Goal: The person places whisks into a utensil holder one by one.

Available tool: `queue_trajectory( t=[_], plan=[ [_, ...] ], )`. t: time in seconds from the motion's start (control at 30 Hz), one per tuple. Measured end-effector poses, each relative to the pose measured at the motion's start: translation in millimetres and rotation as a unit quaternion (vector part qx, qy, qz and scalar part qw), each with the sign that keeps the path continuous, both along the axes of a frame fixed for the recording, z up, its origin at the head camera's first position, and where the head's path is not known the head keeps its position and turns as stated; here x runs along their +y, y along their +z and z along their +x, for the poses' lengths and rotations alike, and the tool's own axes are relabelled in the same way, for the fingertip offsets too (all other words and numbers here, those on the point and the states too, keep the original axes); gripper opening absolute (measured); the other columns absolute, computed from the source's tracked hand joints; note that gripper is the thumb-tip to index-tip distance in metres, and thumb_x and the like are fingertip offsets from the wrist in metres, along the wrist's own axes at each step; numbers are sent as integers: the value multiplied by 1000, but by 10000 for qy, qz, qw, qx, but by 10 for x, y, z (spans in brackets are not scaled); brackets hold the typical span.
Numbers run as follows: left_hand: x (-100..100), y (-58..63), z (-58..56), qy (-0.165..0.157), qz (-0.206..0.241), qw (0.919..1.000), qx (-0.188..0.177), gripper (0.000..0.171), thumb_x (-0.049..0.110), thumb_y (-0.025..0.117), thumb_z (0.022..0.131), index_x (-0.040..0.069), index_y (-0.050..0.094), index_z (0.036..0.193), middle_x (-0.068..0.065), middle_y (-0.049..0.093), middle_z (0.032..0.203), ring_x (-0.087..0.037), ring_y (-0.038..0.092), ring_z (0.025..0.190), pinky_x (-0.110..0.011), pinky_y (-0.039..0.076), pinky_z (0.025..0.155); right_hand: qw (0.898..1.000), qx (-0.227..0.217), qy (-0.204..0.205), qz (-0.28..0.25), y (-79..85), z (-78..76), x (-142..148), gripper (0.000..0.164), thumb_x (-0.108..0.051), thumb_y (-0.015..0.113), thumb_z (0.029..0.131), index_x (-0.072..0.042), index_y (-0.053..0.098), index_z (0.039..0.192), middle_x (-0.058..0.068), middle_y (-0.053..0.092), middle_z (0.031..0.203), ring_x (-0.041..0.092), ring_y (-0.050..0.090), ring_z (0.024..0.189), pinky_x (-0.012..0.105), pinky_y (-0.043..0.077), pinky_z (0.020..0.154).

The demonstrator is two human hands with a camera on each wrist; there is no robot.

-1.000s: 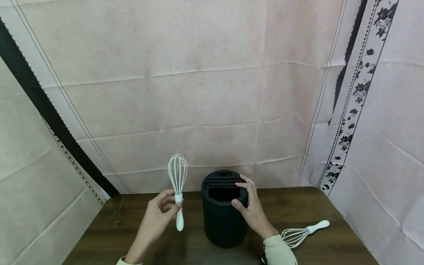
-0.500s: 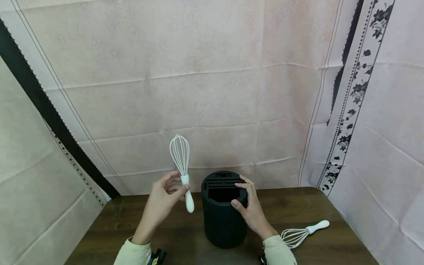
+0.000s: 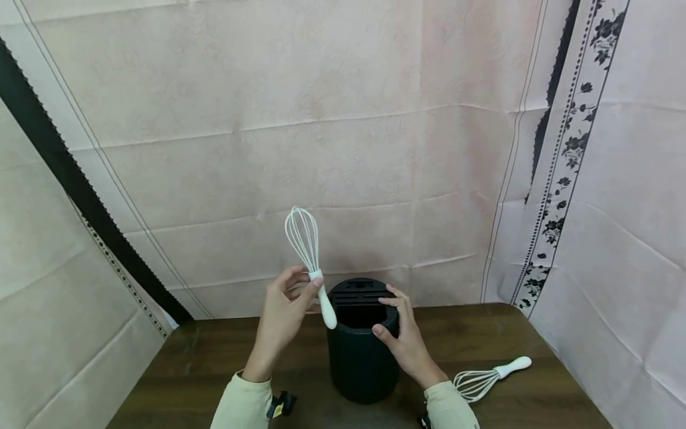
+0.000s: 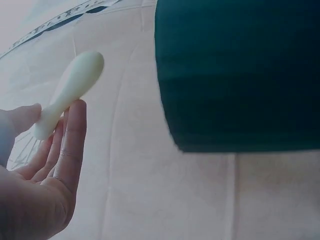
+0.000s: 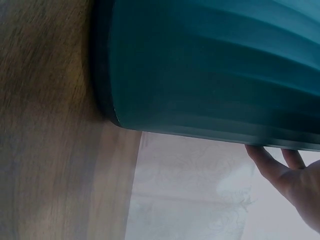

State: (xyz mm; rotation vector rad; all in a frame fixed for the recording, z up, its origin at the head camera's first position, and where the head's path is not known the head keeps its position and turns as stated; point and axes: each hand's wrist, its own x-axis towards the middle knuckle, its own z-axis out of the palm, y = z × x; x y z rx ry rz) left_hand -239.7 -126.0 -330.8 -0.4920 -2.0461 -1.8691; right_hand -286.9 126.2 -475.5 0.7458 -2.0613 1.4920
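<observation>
My left hand [image 3: 284,313] pinches a white whisk [image 3: 328,310] near the top of its handle, between thumb and fingers. Its wire loops point up and the handle's lower end hangs beside the left rim of a dark green utensil holder [image 3: 361,366]. In the left wrist view the whisk's handle [image 4: 80,77] stands out from the fingers, apart from the holder. The holder stands upright on the table, with a large front opening and narrow slots behind. My right hand [image 3: 408,342] grips its right side, thumb at the front rim and fingers over the right edge.
A second white whisk [image 3: 501,374] lies on the table at the right, by the right sleeve. The brown wooden table [image 3: 182,369] ends at a pale cloth backdrop [image 3: 343,161]; more cloth hangs at both sides.
My left hand has lifted the whisk and carried it right, up to the holder; its handle now tilts further toward the right. My right hand has stayed on the holder.
</observation>
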Motion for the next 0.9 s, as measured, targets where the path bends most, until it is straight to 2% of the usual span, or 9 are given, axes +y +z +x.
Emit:
queue_trajectory(
  t=[0.27, 0.4, 0.47, 0.57, 0.7, 0.9],
  plan=[
    [189, -120, -91, 36, 259, 9987, 449, 35, 8, 74, 100, 0, 61, 131, -18, 69, 117, -22, 76, 95, -39, 64, 77, 9999, -102, -33, -7, -6, 5, -8, 51, -23, 73, 99, -26, 50, 144, 2, 28, 169, 40, 31, 152, 74, 27, 114],
    [258, -210, -115, 69, 208, 9980, 585, 31, 7, 75, 99, 4, 64, 127, -16, 70, 114, -25, 75, 95, -37, 64, 77, 9999, -157, -64, 4, 10, 7, -9, 51, -21, 73, 98, -26, 50, 144, 2, 28, 168, 38, 32, 151, 71, 29, 114],
    [282, -263, -130, 56, 78, 9982, 591, 30, 9, 75, 99, 5, 65, 127, -15, 71, 114, -26, 75, 96, -37, 64, 79, 9998, -169, -85, -7, 9, 6, -11, 51, -21, 73, 98, -26, 50, 143, 2, 28, 168, 37, 32, 151, 71, 30, 115],
    [299, -359, -141, 319, -479, 9966, 596, 30, 15, 77, 98, 10, 67, 126, -10, 72, 115, -22, 74, 95, -34, 63, 82, 9998, -152, -101, -19, 8, 4, -14, 51, -22, 73, 98, -26, 50, 143, 1, 28, 168, 36, 33, 151, 70, 30, 115],
    [296, -475, -142, 606, -1051, 9903, 678, 28, 17, 79, 97, 14, 69, 123, -5, 73, 114, -16, 73, 93, -31, 62, 83, 9999, -130, -106, 25, 4, 2, -20, 51, -23, 73, 98, -26, 50, 144, 2, 28, 169, 36, 33, 151, 70, 32, 114],
    [304, -523, -161, 423, -1217, 9864, 1020, 26, 10, 79, 96, 12, 69, 120, -3, 74, 108, -15, 74, 91, -27, 62, 78, 9998, -151, -146, 34, 7, 2, -22, 51, -22, 73, 98, -26, 50, 144, 1, 28, 168, 35, 34, 151, 69, 33, 114]
  ],
)
